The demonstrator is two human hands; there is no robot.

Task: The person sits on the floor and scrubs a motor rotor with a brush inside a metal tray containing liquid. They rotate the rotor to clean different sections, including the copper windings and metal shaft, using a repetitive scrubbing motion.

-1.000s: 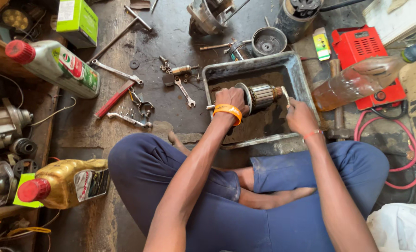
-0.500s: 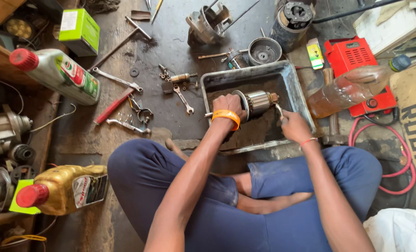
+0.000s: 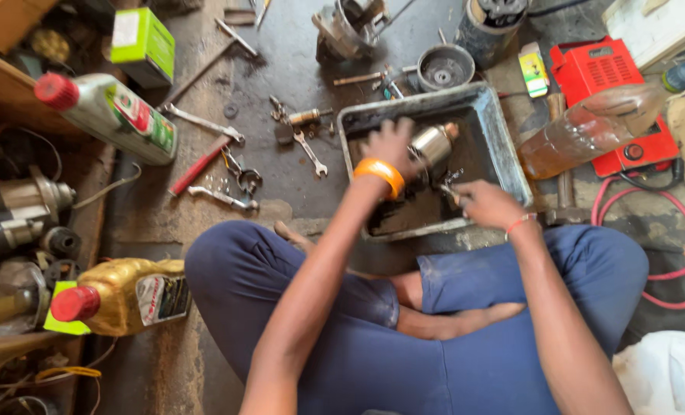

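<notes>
At centre frame, the left hand (image 3: 391, 146) grips a metal motor armature (image 3: 434, 144) inside a grimy metal tray (image 3: 504, 146) on the floor. The right hand (image 3: 487, 204), just below it, is closed on what seems a small brush, blurred. Wrenches (image 3: 309, 151) lie left of the tray.

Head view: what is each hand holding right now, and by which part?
Left hand grips the metal cylinder by its near end, over the tray. Right hand is blurred; cannot tell.
</notes>
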